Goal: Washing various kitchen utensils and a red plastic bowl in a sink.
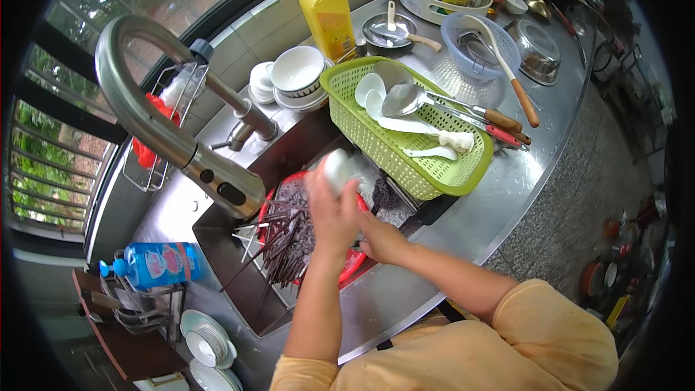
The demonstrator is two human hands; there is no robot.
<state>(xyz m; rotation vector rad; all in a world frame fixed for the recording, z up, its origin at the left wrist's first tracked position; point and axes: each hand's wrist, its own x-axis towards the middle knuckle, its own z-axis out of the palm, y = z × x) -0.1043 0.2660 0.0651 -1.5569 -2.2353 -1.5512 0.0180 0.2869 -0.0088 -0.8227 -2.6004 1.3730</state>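
Observation:
My left hand (329, 217) is raised over the sink (255, 304), its fingers around a smooth white utensil (337, 167) blurred by motion; its exact kind is unclear. My right hand (384, 237) meets the left at the heel of the palm, and its fingertips are partly hidden, so whether it grips anything does not show. Below both hands sits a red basin (354, 266) of sudsy water. A bundle of dark chopsticks (285, 244) leans over its left side, with a few white sticks (247, 244) beside them. A dark scouring pad (385, 193) lies right of the basin.
A green draining basket (374, 157) with ladles and spoons stands at the sink's right edge. The steel faucet (228, 179) arches in from the left. Stacked white bowls (297, 69) and a yellow pump bottle (326, 13) are behind; a blue bottle (160, 264) lies left.

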